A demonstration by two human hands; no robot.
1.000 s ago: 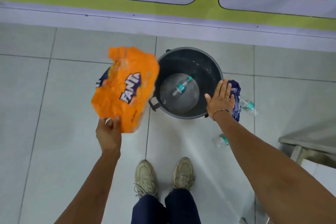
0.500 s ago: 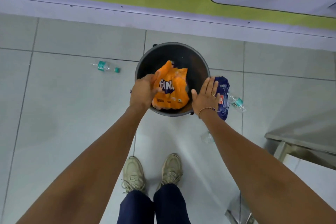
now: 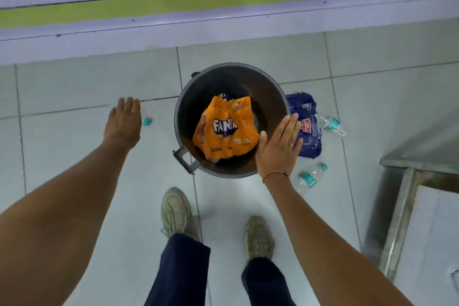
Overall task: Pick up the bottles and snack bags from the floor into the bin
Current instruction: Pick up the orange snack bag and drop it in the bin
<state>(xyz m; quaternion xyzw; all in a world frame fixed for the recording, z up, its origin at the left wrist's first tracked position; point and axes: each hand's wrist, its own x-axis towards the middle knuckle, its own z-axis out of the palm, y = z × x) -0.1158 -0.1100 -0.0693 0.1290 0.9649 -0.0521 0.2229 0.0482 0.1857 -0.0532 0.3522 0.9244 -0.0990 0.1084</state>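
Note:
An orange Fanta bag (image 3: 226, 130) lies inside the dark round bin (image 3: 183, 97) on the tiled floor. My left hand (image 3: 123, 123) hovers open over the floor left of the bin, covering most of a clear bottle whose teal cap (image 3: 147, 121) shows beside it. My right hand (image 3: 279, 148) is open, flat over the bin's right rim. A blue snack bag (image 3: 306, 126) lies on the floor right of the bin. Two clear bottles with teal labels lie near it, one (image 3: 331, 124) beside the bag, one (image 3: 311, 176) nearer me.
My two shoes (image 3: 176, 211) stand just in front of the bin. A steel counter (image 3: 422, 154) with a leg stands at the right. A wall with a green and white banner (image 3: 149, 10) runs behind the bin.
My left hand carried the orange bag over the bin and let it go inside. It has since moved left, over the bottle on the floor. My right hand stayed at the rim.

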